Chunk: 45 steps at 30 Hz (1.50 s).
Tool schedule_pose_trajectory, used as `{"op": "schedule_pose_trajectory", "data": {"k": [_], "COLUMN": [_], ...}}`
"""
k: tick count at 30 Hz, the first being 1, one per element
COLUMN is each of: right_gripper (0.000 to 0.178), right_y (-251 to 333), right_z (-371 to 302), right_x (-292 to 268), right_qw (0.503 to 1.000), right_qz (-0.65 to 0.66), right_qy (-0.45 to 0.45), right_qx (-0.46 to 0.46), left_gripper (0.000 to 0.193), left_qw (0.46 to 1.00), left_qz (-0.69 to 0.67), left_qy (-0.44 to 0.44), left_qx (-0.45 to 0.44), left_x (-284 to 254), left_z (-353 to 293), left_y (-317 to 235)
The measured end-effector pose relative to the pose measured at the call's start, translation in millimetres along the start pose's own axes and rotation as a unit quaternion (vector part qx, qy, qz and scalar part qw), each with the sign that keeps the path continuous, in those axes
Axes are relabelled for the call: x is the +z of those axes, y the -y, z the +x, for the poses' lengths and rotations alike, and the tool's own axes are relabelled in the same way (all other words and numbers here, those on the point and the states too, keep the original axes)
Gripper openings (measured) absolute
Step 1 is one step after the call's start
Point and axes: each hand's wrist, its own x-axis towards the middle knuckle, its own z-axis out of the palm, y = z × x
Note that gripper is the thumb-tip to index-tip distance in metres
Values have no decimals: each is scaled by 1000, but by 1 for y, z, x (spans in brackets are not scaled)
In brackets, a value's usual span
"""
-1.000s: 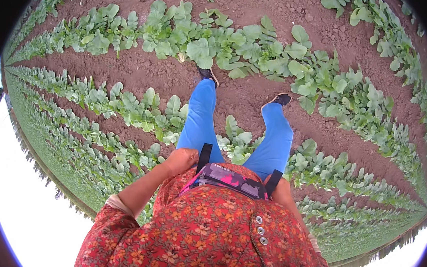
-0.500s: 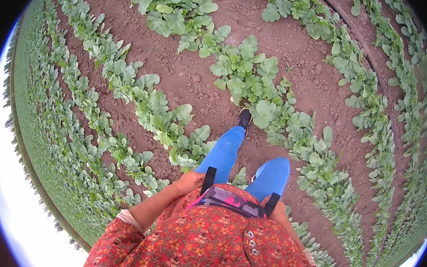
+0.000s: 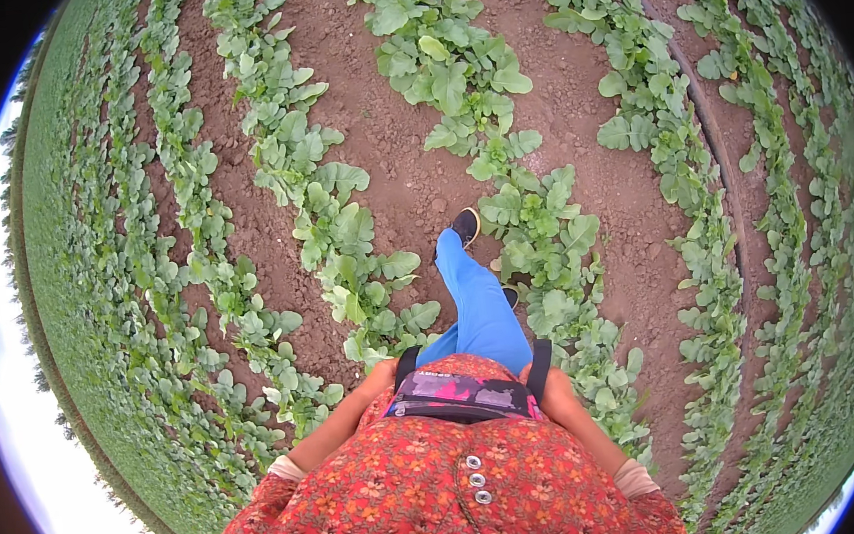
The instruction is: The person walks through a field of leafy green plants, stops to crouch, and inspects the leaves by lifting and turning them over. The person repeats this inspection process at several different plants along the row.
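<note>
Around my waist sits a pink, grey and black patterned waist bag (image 3: pixel 457 395), with a black strap standing up at each end. My left hand (image 3: pixel 382 374) is beside the left black strap (image 3: pixel 406 366), its fingers mostly hidden against my body. By the right black strap (image 3: pixel 540 366) is my right hand (image 3: pixel 557 389), and its fingers are hidden too. Whether either hand grips a strap cannot be made out. Below the bag are my blue trousers (image 3: pixel 482 308), one leg ahead, with a dark shoe (image 3: pixel 466 226) on the soil.
Rows of leafy green plants (image 3: pixel 544 223) run along both sides of my legs. Between them lie strips of bare brown soil (image 3: pixel 411 188). A dark hose-like line (image 3: pixel 706 119) runs along the ground at the right. Trees edge the field at the far left.
I have stepped forward along the furrow, and the plants have shifted in view. My legs have come closer together. The right forearm shows more, and both hands stay near the waist bag.
</note>
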Motion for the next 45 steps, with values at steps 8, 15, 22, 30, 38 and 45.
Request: {"op": "schedule_pose_trajectory", "data": {"k": [8, 15, 22, 30, 38, 45], "right_gripper": [10, 15, 14, 19, 37, 25], "right_y": [84, 125, 146, 252, 297, 286], "right_z": [66, 92, 111, 94, 170, 245], "right_x": [-27, -31, 4, 20, 137, 156], "right_qw": [993, 985, 951, 768, 611, 707], "right_qz": [105, 147, 237, 599, 762, 662], "right_qy": [-28, -82, -122, 13, 103, 247], "right_qx": [40, 30, 155, 227, 188, 29], "left_gripper": [21, 16, 7, 11, 12, 11], "left_qw": [979, 963, 979, 882, 805, 748], "left_qz": [194, 261, 61, 167, 243, 341], "left_qy": [20, 26, 179, 334, 369, 350], "left_qx": [54, 67, -76, -289, -395, -449], "left_x": [-115, -193, -282, -377, -472, -452], "left_z": [41, 42, 64, 160, 209, 217], "left_y": [-66, -169, -258, -359, -359, -384]}}
